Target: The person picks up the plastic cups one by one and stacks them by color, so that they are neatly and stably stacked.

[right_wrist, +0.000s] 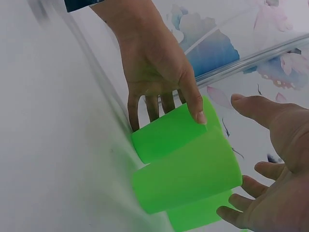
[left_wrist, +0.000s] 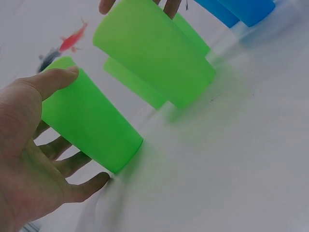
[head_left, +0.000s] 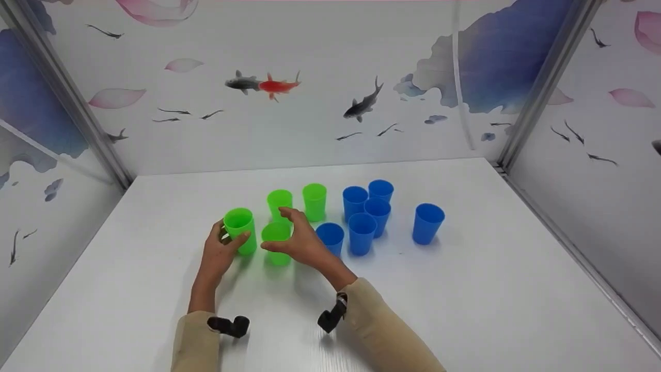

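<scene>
At tbl: L hand grips grn cup; lift unclear.

Left sleeve: plain beige, long
Right sleeve: same beige, equally plain
Left wrist device: black, blocky
Right wrist device: black, angular, small pale glint
Left wristband: dark, perhaps teal; mostly cropped

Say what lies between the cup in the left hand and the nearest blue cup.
Another green cup and the right hand lie between them, as the head view shows.
</scene>
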### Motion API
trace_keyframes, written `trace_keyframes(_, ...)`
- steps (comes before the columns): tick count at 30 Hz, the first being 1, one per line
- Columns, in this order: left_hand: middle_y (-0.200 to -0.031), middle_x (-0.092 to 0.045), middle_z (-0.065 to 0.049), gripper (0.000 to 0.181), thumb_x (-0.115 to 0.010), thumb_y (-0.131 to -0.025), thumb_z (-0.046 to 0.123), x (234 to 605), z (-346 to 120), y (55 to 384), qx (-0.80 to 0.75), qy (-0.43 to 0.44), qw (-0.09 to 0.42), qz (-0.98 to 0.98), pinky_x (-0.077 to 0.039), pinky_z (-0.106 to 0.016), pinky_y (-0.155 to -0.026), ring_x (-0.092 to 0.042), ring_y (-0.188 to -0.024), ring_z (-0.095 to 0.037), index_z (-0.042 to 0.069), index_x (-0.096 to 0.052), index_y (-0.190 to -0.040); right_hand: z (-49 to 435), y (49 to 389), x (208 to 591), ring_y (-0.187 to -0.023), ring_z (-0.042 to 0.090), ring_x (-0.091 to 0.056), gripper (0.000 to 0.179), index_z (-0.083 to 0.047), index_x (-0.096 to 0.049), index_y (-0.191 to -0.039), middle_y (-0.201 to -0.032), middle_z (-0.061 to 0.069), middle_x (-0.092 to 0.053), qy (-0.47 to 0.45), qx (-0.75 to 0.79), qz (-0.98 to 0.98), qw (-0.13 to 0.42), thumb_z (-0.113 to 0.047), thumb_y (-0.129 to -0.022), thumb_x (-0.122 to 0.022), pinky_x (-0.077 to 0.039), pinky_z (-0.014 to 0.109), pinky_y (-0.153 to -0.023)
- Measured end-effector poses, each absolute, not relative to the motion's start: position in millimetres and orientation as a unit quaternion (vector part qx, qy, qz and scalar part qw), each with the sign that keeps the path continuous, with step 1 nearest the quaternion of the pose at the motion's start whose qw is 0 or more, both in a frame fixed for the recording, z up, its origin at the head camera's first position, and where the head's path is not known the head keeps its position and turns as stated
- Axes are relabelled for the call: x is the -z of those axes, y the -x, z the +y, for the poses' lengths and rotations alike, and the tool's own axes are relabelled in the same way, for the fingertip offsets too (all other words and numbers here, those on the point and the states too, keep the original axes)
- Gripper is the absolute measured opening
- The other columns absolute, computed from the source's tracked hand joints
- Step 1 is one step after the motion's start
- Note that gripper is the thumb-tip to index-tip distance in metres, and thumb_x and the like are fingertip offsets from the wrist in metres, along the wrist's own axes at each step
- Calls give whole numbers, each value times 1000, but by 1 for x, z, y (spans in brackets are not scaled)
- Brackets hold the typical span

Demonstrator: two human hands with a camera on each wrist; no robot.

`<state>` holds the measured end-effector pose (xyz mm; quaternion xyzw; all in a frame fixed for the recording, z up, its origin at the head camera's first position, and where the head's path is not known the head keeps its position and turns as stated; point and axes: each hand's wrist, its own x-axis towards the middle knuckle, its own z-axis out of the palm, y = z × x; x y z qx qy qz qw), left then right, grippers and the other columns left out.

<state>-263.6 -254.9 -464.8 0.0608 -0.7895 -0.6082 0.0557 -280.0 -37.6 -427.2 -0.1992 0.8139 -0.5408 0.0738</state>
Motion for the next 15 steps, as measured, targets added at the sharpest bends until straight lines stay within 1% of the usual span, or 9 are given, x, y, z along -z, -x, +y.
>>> trace_keyframes(3,-159,-32,-20,80,-68,-96,33,465,-255,263,608,-59,58,-790,-33,-53,-121,-35,-147,-41,8,-23,-157,-38,280,432,-147,30,-39,88,-14,-34,-154,-157,13,-40,195,541,814,83,-35,-83,-83,-36,51,-119)
trace_keyframes(9,-161,-30,-20,84,-68,-96,37,464,-255,262,601,-63,51,-795,-29,-54,-123,-30,-150,-42,11,-20,-159,-39,282,440,-147,30,-39,89,-12,-34,-153,-158,13,-40,192,539,815,91,-34,-83,-83,-36,50,-120)
trace_keyframes(15,-162,-30,-20,81,-67,-96,34,463,-254,263,596,-63,53,-799,-29,-53,-123,-30,-150,-41,9,-21,-158,-39,284,444,-147,30,-39,86,-9,-36,-152,-157,14,-41,192,543,812,93,-31,-84,-82,-36,49,-120)
